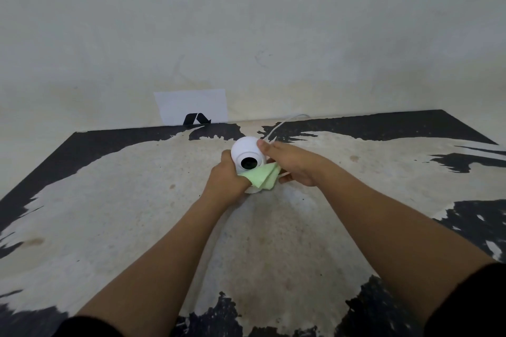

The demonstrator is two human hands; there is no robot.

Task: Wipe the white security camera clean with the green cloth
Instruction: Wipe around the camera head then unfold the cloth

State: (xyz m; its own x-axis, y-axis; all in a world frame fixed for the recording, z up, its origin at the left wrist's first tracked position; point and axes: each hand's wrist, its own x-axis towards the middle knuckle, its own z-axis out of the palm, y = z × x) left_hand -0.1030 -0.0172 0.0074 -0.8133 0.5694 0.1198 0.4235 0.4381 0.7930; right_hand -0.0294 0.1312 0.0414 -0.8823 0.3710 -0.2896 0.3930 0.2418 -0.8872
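The white security camera (244, 149) is a round ball with a black lens facing me, held just above the table's far middle. My left hand (226, 176) wraps its lower left side and pinches the green cloth (263, 176), which fans out under the lens and over the camera's base. My right hand (290, 163) grips the camera from the right, with the thumb on top of the ball and the fingers underneath. The base is mostly hidden by the cloth and both hands.
A white cable (278, 127) runs from the camera back over the table's far edge. The worn table (137, 200) is pale with black patches. A white paper with a black mark (191, 107) leans on the wall behind.
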